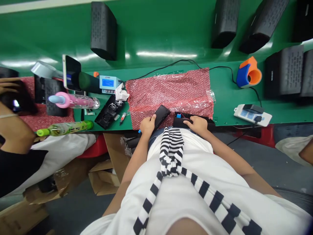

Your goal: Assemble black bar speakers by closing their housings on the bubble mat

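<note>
My left hand (147, 125) is closed around the lower end of a flat black panel (161, 115), which tilts up to the right over the bubble wrap. My right hand (198, 125) grips a long black casing (179, 123) at the table's front edge, thumb over its near wall. Inside the casing's open top, a small blue part (178, 116) and thin wires show. Panel and casing are close together but apart. Beneath them lies a sheet of pink bubble wrap (168, 85).
Left of the wrap are an open black shell (107, 112), a small tube (123, 118), a blue-screened device (109, 82) and bottles. To the right stand an orange-and-blue holder (248, 73), a power strip (253, 115) and black boxy units (285, 70). A co-worker's arm (14, 127) is at left.
</note>
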A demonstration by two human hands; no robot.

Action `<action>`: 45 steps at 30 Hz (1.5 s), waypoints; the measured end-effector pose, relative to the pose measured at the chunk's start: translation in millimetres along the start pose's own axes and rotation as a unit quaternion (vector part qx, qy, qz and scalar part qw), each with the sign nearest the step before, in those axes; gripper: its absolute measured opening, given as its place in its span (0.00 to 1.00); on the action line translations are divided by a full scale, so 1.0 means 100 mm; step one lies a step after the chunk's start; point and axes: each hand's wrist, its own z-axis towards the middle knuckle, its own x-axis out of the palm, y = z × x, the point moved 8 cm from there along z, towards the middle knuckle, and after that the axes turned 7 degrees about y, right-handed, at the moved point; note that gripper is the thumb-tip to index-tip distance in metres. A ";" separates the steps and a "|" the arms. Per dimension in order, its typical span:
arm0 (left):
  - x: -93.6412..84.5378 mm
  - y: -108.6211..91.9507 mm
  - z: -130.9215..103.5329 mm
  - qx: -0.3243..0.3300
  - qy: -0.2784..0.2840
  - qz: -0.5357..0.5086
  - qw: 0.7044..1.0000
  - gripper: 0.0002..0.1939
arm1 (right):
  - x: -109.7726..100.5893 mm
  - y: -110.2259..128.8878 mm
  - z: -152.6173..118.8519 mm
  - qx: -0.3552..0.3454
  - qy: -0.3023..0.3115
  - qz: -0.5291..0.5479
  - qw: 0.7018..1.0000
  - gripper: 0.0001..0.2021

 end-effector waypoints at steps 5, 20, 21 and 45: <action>0.02 0.00 0.02 0.004 0.000 0.009 1.000 0.32 | 0.00 -0.01 0.01 0.005 0.000 0.003 1.000 0.27; -0.10 0.01 0.13 0.017 0.022 0.008 1.000 0.34 | -0.08 0.01 0.09 -0.024 0.017 -0.027 0.999 0.29; -0.17 0.01 0.15 0.018 0.019 0.005 1.000 0.34 | -0.13 0.02 0.12 -0.034 0.017 -0.034 0.999 0.29; 0.05 -0.46 -0.18 0.203 -0.144 -0.258 0.934 0.21 | -0.96 0.82 0.99 -0.371 -0.001 -0.196 0.908 0.19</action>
